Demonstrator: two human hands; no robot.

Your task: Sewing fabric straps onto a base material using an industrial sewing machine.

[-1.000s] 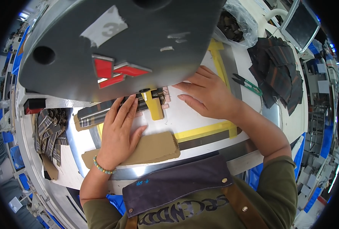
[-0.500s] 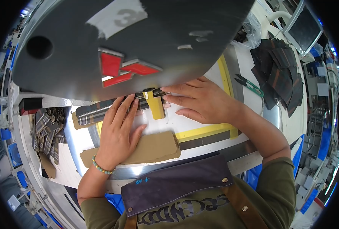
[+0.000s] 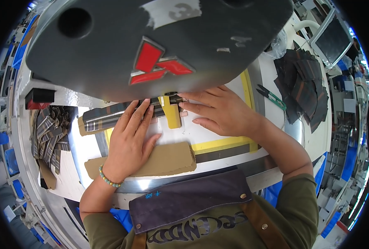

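A dark plaid fabric strip (image 3: 103, 116) with what looks like a zipper along it lies under the front of a dark grey machine head (image 3: 168, 76). My left hand (image 3: 128, 143) rests on the strip, its fingers laid flat and the thumb apart. To its right a yellow guide piece (image 3: 173, 114) crosses the strip's right end. My right hand (image 3: 224, 110) is just right of that piece, fingers stretched out, with the fingertips at the strip's end. The machine head hides whatever lies behind the strip. Brown padded block (image 3: 163, 159) sits below my left palm.
Green-handled thread snips (image 3: 271, 97) lie at the right, beside a pile of dark fabric pieces (image 3: 302, 83). Plaid scraps (image 3: 51, 133) are heaped at the left, near a black and red box (image 3: 40, 98). Yellow tape (image 3: 221, 144) marks the work plate. A screen (image 3: 333, 38) stands far right.
The view has shifted a little, so the machine head shows further right and higher. Both hands keep nearly the same places by the strip and the yellow piece.
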